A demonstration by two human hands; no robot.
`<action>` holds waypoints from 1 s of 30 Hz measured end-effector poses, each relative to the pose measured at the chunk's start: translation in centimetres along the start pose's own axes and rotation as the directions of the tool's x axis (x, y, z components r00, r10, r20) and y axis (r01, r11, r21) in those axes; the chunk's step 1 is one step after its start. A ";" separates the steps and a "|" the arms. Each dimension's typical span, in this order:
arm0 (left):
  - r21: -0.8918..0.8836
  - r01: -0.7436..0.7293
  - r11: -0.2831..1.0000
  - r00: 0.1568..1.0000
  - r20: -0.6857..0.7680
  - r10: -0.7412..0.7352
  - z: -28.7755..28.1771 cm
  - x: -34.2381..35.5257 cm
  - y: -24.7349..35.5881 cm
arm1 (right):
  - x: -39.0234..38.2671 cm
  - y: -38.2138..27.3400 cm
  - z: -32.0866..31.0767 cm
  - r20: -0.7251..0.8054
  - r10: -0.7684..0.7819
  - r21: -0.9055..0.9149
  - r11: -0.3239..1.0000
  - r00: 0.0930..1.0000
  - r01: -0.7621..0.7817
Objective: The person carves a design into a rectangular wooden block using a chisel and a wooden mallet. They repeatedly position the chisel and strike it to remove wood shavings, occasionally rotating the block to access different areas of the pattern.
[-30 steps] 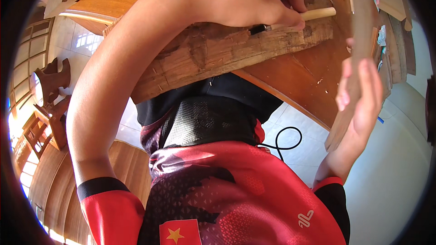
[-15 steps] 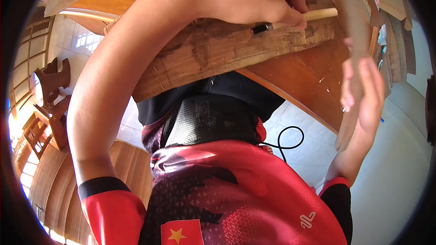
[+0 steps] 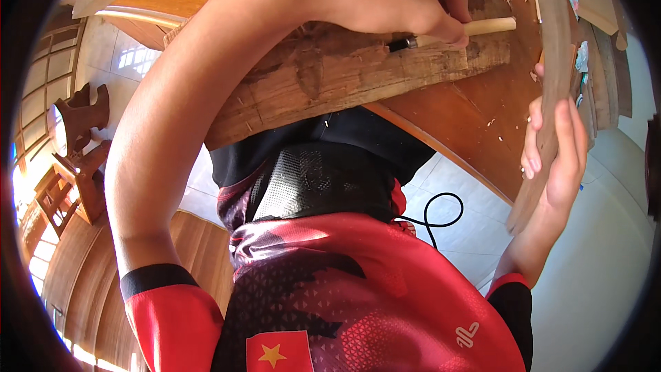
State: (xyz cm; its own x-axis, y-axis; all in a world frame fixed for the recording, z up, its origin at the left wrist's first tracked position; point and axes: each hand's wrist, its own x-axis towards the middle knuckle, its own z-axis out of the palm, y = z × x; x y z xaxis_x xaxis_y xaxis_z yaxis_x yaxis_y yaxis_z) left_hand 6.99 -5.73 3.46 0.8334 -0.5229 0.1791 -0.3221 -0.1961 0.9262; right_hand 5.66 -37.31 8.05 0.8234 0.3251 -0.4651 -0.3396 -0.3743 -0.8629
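Observation:
My left hand reaches over a rough, dark-stained wooden board, its fingers pinched round the pale wooden handle of a chisel. The chisel lies low across the board, with its handle end to the right. A metal collar and a short dark length of blade show on its left side; the tip cannot be made out. Off to the right, my right hand is closed round a long flat wooden bar. The bar stands apart from the chisel's handle end, its upper part beyond my fingers.
The board rests on a reddish-brown wooden table strewn with small shavings. Planks stand at the right edge. A black cable loops over the tiled floor. Carved wooden furniture is at the left.
My right hand and the wooden bar have shifted slightly down and to the right, away from the chisel's handle end. My left hand stays almost in place on the chisel.

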 end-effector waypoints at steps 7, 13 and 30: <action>0.182 0.054 0.982 0.998 -0.024 -0.050 0.8 0.2 0.6 | 0.3 -0.9 0.7 -0.083 0.020 0.027 0.999 0.996 -0.018; 0.106 0.055 0.993 0.998 0.016 -0.057 0.5 0.0 0.9 | -0.1 -0.4 -0.2 -0.019 0.056 -0.095 0.994 0.998 -0.058; 0.042 0.029 0.999 0.999 0.021 -0.030 -0.2 -0.3 0.5 | -0.1 -0.1 0.3 -0.127 -0.018 0.000 1.000 0.992 0.018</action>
State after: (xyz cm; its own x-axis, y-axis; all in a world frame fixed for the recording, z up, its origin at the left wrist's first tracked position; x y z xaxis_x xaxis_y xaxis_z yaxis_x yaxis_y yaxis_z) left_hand 6.65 -5.51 3.87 0.8330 -0.5342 0.1440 -0.3162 -0.2462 0.9162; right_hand 5.48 -37.03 8.09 0.8803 0.2186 -0.4210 -0.3251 -0.3684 -0.8710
